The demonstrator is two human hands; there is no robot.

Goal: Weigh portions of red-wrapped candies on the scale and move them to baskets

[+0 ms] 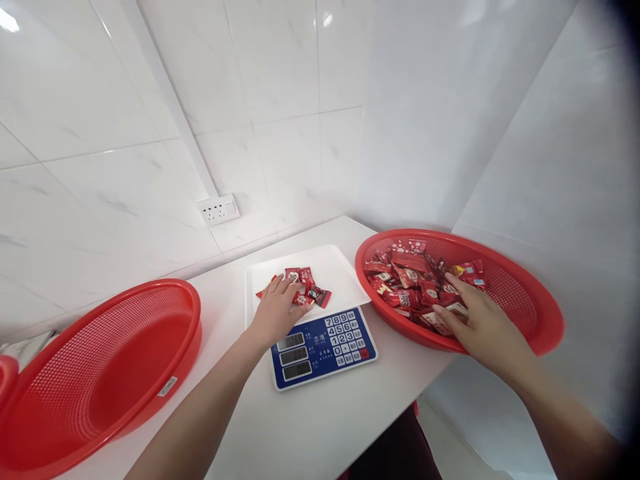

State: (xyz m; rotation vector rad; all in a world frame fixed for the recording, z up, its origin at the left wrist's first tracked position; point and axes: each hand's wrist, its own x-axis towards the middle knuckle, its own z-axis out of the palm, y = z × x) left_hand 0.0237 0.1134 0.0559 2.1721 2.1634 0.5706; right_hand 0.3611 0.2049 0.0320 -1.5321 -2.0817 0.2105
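On the white tray [335, 270] of a scale lies a small pile of red wrapped packets [320, 295]. My left hand [277, 310] rests over the left part of that pile, fingers apart and palm down. The scale's blue panel [320, 353] faces me, with a keypad and three displays. To the right, a red basket [520, 300] holds many red packets [410, 273]. My right hand [475, 320] reaches over its near rim, thumb and fingers spread at the packets, with nothing clearly gripped.
A second red basket [120, 360], with no packets showing inside, stands at the left. Part of another red rim [7, 373] shows at the far left edge. The white table [300, 433] meets a tiled wall with a socket [219, 210].
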